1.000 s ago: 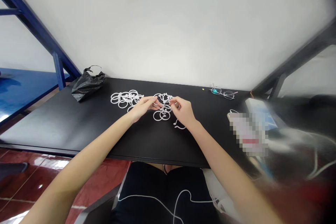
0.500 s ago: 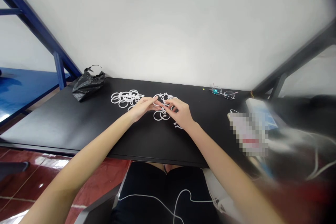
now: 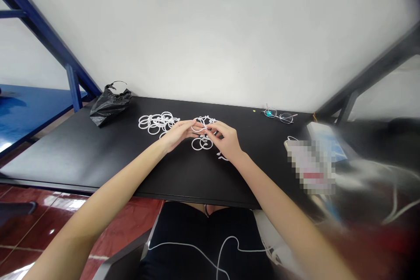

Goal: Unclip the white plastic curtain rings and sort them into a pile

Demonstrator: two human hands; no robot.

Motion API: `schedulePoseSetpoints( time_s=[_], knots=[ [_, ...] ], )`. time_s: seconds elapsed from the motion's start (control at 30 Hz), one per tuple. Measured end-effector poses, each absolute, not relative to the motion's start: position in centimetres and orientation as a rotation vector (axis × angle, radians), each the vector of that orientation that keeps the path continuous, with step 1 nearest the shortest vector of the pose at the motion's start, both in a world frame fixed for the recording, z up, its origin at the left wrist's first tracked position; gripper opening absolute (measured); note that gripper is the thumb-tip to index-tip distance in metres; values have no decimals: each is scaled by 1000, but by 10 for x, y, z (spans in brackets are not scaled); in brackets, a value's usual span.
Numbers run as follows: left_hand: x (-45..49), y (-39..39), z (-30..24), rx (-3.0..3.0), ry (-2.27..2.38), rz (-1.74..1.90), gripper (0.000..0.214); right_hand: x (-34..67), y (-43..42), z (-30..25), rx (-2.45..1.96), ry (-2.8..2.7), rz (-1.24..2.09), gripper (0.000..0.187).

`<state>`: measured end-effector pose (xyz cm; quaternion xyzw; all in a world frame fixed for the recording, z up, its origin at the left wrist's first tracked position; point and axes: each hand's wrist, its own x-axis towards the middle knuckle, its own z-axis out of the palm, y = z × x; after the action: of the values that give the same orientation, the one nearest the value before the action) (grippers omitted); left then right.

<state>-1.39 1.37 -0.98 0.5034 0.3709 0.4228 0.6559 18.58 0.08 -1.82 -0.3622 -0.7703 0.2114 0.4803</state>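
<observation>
Between my two hands is a thin white ring with a small knot-like join. My left hand holds its left side, thumb on top and fingers stretched behind it. Thumb and fingers of my right hand pinch it at the join on the right. More white rings lie on the black table just below and behind my hands, partly hidden by the fingers. A larger heap of white rings lies left of my left hand. A loose white piece shows beside my right wrist.
The black table stands against a pale wall. At its back left sits a black plastic bag; at the back right lie eyeglasses. A box and a blurred-out item are on the right. A white cable crosses my lap.
The ring between my hands now shows more fully, and my left thumb has shifted up along it. My right fingers stay pinched at its join. Everything else looks the same.
</observation>
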Motion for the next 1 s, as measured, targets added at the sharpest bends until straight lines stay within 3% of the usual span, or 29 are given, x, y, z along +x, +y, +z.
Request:
schedulePoseSetpoints(
  time_s=[0.17,0.37,0.7,1.0],
  knots=[
    [-13,10,-7,1185,842,958,41,186,1,-15,-863,-1851,554,15],
    [-9,6,-8,1408,826,1035,60,184,0,-15,-916,-1716,763,17],
    [-10,9,-10,1695,904,1069,37,180,3,-11,-871,-1407,1190,25],
    [-10,11,-16,1772,964,1075,43,177,-1,-9,-802,-1323,1365,29]
  ],
)
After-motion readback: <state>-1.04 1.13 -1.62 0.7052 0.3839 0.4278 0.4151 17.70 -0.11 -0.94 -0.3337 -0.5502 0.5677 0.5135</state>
